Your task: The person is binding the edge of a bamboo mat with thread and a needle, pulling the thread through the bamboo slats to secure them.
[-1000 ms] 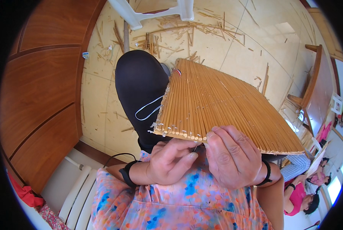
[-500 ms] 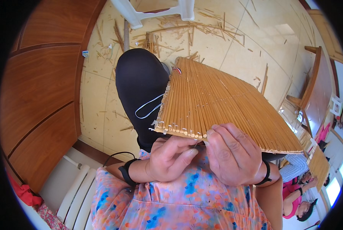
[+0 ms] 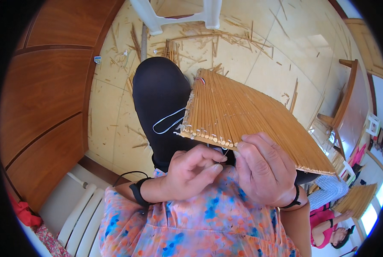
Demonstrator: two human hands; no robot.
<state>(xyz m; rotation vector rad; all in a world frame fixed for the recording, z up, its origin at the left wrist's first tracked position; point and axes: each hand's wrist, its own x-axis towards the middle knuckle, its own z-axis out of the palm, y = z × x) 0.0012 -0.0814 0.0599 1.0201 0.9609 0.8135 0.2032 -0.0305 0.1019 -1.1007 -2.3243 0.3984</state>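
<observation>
A stiff tan mat of thin plant stalks laid side by side rests slanting over my lap and knee. White stitches show along its near edge, close to the cut stalk ends. My right hand grips that edge, thumb in front and fingers over the top. Just left of it, my left hand is curled, thumb and forefinger nearly together by a short, thin, needle-like line below the edge. What the fingers pinch is too small to make out. A loop of white cord hangs from the mat's left side over my dark trouser leg.
Broken stalks litter the tiled floor ahead, around a white plastic stool. Wooden cabinets stand at the left, above a white radiator. At the far right, another person holds a similar mat near a wooden bench.
My left fingers have come slightly away from the mat's edge, and a gap shows between. The mat's near edge has tilted a little. The other person's mat has turned.
</observation>
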